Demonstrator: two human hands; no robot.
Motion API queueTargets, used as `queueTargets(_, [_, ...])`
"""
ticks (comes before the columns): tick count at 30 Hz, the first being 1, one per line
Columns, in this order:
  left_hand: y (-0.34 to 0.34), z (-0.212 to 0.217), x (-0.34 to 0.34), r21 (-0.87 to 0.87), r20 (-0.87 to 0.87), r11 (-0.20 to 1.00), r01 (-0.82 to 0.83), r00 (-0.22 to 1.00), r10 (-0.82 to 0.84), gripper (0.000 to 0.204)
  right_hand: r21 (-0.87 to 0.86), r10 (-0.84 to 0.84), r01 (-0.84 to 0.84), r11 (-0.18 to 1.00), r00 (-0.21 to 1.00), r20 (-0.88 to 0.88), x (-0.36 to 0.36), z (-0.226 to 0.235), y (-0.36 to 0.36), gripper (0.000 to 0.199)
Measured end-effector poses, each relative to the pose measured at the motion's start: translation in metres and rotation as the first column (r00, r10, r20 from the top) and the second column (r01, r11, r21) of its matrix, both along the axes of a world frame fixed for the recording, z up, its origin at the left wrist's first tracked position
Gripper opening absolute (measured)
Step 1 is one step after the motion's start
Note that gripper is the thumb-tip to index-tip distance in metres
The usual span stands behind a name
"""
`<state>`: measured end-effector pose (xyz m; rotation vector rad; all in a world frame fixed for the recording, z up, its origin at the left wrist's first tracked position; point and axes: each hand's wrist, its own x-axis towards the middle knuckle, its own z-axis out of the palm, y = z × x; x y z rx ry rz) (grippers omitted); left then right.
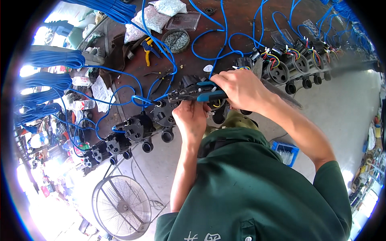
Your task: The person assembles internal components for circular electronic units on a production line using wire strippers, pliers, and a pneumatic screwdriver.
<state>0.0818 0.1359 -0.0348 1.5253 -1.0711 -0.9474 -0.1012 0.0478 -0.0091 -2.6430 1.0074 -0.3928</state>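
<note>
My right hand [240, 89] grips the blue handles of a crimping tool [194, 93] that points left over the bench edge. Just below it, my left hand [192, 119] is closed on a small wire end under the tool's jaws, beside a black round socket housing [163, 114]. A blue cable [136, 100] runs into that housing. What my left fingers pinch is mostly hidden.
A row of black socket housings [120, 138] with blue cables lines the brown bench edge [128, 68]; wired ones [295, 60] sit at the right. Yellow-handled pliers [148, 47], bags of small parts [150, 18] and a round dish [175, 40] lie behind. A floor fan [121, 207] and a blue crate [286, 152] stand below.
</note>
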Motion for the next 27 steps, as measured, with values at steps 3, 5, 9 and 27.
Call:
queueTargets(3, [0.001, 0.002, 0.0, -0.014, -0.005, 1.0, -0.004, 1.0, 0.004, 0.016, 0.057, -0.048, 0.047, 0.997, 0.999, 0.001, 0.003, -0.008, 0.0, 0.029])
queueTargets(5, [0.001, 0.003, -0.001, -0.005, 0.029, 1.0, -0.006, 1.0, 0.006, 0.016, 0.094, -0.07, 0.073, 0.993, 0.997, -0.042, 0.004, -0.01, 0.0, 0.028])
queueTargets(9, [0.002, 0.005, -0.005, 0.033, 0.037, 0.999, 0.001, 0.999, -0.002, 0.017, 0.053, -0.075, 0.074, 0.996, 0.997, 0.011, -0.001, -0.022, -0.002, 0.042])
queueTargets(27, [-0.045, 0.012, -0.012, -0.022, 0.345, 0.978, 0.207, 0.92, -0.187, 0.014, 0.321, -0.278, 0.21, 0.924, 0.943, 0.183, -0.014, -0.049, -0.014, 0.021])
